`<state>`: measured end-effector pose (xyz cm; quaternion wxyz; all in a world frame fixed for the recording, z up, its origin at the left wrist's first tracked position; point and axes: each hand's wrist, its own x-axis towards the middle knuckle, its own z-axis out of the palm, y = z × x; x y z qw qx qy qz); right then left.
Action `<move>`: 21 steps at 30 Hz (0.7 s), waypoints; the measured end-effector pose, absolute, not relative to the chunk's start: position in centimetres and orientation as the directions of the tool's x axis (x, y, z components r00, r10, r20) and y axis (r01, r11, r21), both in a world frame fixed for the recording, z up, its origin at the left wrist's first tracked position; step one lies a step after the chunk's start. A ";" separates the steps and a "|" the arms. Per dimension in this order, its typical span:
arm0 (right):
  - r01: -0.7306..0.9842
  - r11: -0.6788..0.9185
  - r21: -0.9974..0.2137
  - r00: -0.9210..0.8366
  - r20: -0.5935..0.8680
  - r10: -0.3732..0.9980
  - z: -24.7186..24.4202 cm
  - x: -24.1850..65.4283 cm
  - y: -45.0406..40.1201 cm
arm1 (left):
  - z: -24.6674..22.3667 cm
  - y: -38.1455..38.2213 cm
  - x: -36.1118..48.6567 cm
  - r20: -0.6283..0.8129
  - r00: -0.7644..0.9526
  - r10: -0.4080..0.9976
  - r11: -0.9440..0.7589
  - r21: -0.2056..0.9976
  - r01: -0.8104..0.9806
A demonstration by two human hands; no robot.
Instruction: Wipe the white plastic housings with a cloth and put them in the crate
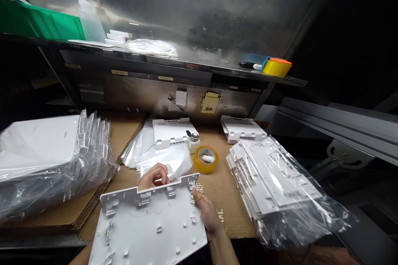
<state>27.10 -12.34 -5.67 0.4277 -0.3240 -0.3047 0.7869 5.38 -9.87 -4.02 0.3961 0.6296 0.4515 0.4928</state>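
A white plastic housing panel (149, 223) is tilted up in front of me, its inner face with clips and small posts towards me. My right hand (207, 212) grips its right edge, the thumb on the near face. Behind the panel's upper edge is my left hand (154, 175), its fingers curled together; whatever they hold is hidden. Beyond that hand lie clear plastic bags (168, 159). A roll of yellowish tape (206, 160) rests close by, and small clear parts (220, 215) lie on the cardboard beside my right hand.
Bagged white panels (40, 140) are stacked at left, more panels (276, 178) at right. White housings (171, 132) and a pump-top bottle (194, 143) stand at the back. The shelf above carries a green bin (40, 20), a squeeze bottle (91, 20) and a yellow tape roll (276, 67).
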 end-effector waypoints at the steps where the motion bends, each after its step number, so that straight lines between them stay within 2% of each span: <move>1: -0.478 -0.458 -0.750 -0.429 -0.256 0.866 -5.7 27.4 -12.3 | -3.8 -9.8 4.6 0.279 0.080 0.957 -0.289 0.934 0.211; 5: -0.485 -0.489 -0.725 -0.458 -0.266 0.848 -6.3 28.5 -12.4 | -2.5 -10.1 2.2 0.366 0.031 0.930 -0.348 0.850 0.397; 9: -0.490 -0.511 -0.706 -0.495 -0.257 0.830 -6.8 28.7 -12.5 | -1.7 -10.8 2.8 0.379 0.128 0.916 -0.387 0.756 0.528; 12: -0.491 -0.517 -0.701 -0.518 -0.242 0.820 -7.0 28.4 -12.6 | -2.3 -11.3 4.5 0.334 0.178 0.925 -0.376 0.748 0.548; 16: -0.481 -0.511 -0.712 -0.529 -0.229 0.817 -6.9 28.1 -12.7 | -3.7 -11.7 5.9 0.306 0.134 0.943 -0.327 0.769 0.549; 21: -0.449 -0.516 -0.730 -0.532 -0.245 0.810 -7.4 28.8 -12.7 | -4.3 -11.0 4.7 0.412 0.038 0.910 -0.373 0.777 0.506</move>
